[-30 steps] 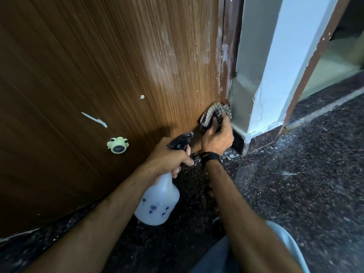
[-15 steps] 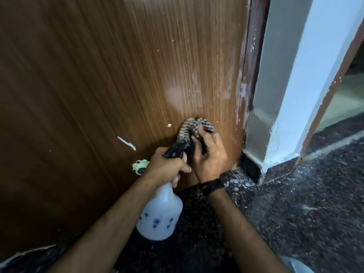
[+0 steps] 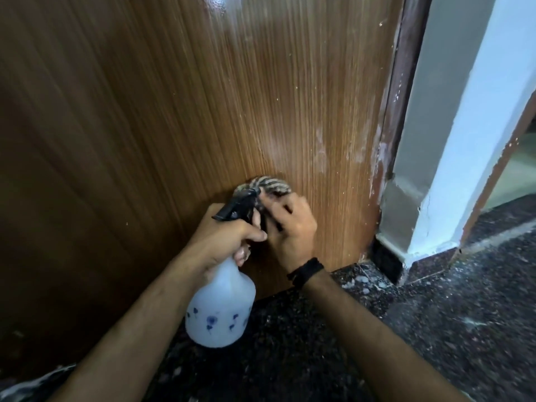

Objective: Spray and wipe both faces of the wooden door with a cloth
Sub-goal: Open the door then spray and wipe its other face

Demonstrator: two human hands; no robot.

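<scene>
The brown wooden door [image 3: 174, 111] fills the left and middle of the head view, with pale smears low on its right side. My right hand [image 3: 290, 227] presses a bunched checked cloth [image 3: 265, 185] against the door's lower part. My left hand [image 3: 223, 236] grips the neck of a white spray bottle [image 3: 220, 311] with blue flower prints and a black trigger head [image 3: 237, 207]. The bottle hangs just in front of the door, its nozzle right beside the cloth. A black band sits on my right wrist.
The door's dark edge [image 3: 397, 111] meets a white and grey wall corner [image 3: 452, 140] on the right. Dark speckled stone floor [image 3: 435, 329] with pale dust and drops lies below. A second doorway opening shows at the far right.
My right hand has slid the cloth leftward and upward, from the door's bottom right corner toward the middle of the face. The left hand and bottle kept beside it. The small door stopper is out of sight.
</scene>
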